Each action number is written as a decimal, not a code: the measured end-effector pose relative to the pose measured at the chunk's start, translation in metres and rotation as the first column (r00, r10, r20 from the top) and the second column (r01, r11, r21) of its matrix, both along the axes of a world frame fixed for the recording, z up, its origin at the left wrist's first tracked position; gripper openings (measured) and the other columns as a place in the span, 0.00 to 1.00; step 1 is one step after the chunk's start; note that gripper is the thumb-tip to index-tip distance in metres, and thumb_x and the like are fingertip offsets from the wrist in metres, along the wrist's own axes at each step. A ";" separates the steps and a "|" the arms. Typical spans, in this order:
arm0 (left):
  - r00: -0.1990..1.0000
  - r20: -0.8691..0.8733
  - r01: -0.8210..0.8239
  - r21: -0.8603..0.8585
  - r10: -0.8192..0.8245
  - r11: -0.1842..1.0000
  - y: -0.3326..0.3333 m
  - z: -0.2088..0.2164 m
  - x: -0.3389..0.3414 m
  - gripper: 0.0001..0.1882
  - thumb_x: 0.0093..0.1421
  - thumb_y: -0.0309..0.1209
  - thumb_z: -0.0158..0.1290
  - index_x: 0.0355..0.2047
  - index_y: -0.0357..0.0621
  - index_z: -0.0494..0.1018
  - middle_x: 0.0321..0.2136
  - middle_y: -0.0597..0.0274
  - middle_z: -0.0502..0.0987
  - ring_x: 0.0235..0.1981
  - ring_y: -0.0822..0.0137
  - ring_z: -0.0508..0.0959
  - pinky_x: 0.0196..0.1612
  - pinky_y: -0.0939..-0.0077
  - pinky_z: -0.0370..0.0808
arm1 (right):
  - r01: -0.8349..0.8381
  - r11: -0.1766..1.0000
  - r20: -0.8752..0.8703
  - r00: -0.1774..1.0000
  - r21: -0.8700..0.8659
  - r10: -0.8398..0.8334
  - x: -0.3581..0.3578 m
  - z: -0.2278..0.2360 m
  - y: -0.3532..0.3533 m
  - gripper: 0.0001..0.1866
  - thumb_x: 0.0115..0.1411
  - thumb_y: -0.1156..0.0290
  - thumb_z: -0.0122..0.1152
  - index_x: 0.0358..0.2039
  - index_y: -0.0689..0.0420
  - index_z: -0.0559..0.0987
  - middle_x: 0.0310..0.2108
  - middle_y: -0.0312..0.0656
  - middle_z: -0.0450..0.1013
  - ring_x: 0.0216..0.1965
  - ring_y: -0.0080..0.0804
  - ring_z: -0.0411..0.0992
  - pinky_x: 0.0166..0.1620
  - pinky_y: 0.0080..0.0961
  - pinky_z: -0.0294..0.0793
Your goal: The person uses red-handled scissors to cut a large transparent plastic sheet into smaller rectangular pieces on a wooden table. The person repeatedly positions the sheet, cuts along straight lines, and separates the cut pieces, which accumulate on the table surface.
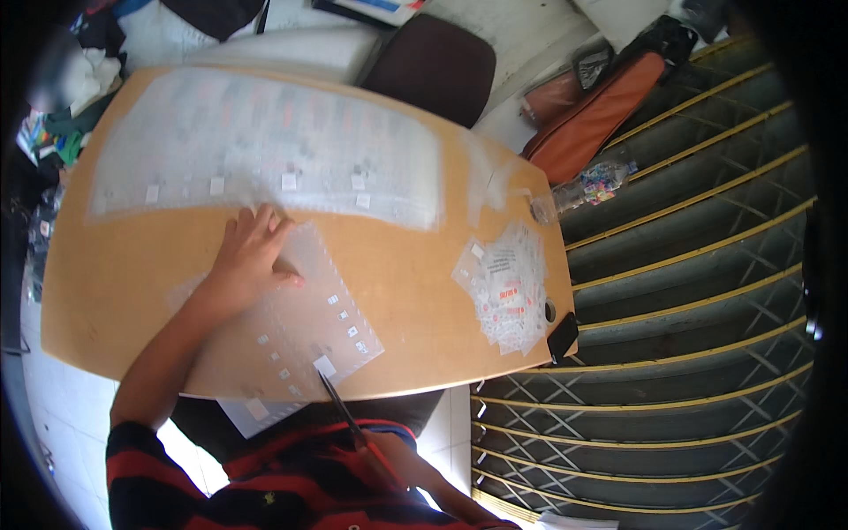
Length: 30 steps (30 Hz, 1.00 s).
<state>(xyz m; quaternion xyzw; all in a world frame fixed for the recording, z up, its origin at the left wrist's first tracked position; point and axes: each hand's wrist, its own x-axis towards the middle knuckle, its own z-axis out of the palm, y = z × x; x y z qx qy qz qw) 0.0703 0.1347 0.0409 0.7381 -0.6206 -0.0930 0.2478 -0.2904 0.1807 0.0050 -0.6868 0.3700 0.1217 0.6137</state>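
A translucent plastic sheet with rows of small printed marks and white patches lies slantwise on the wooden table, its lower corner hanging over the near edge. My left hand rests on the upper part of this sheet, fingers apart and thumb out to the side. Gripped in my right hand is a pair of scissors with dark blades and red-orange handles. Their tip reaches a white patch near the sheet's lower right part. Whether the blades touch the plastic I cannot tell.
A large stack of translucent printed sheets covers the table's far side. At the right lie a pile of small cut plastic pieces and a black phone by the edge. Beyond stand a plastic bottle and a folding metal gate.
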 end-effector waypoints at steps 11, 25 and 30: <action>-0.785 -0.557 0.193 -0.635 -0.270 0.748 0.086 0.155 -0.195 0.59 0.53 0.77 0.21 0.53 0.26 0.63 0.49 0.34 0.71 0.50 0.44 0.74 0.60 0.52 0.64 | 0.059 0.998 0.144 0.988 0.012 -0.060 0.007 -0.004 -0.013 0.10 0.65 0.61 0.53 0.33 0.52 0.77 0.30 0.36 0.75 0.39 0.36 0.69 0.45 0.38 0.59; -0.688 0.081 -0.390 -0.880 -0.721 0.273 0.038 0.213 -0.255 0.26 0.73 0.39 0.30 0.70 0.55 0.49 0.51 0.37 0.72 0.47 0.48 0.78 0.49 0.51 0.77 | 0.150 0.926 0.514 0.795 0.348 -0.322 0.056 0.042 0.001 0.12 0.66 0.59 0.53 0.28 0.43 0.81 0.34 0.26 0.76 0.51 0.34 0.62 0.59 0.41 0.45; -0.605 -0.267 0.038 -0.951 -0.750 0.308 0.036 0.188 -0.226 0.26 0.73 0.40 0.29 0.69 0.55 0.47 0.53 0.36 0.70 0.46 0.48 0.79 0.49 0.52 0.77 | -0.184 0.607 0.627 0.366 0.773 -0.688 0.118 0.136 0.030 0.13 0.66 0.59 0.52 0.26 0.39 0.82 0.36 0.23 0.76 0.55 0.33 0.60 0.64 0.43 0.40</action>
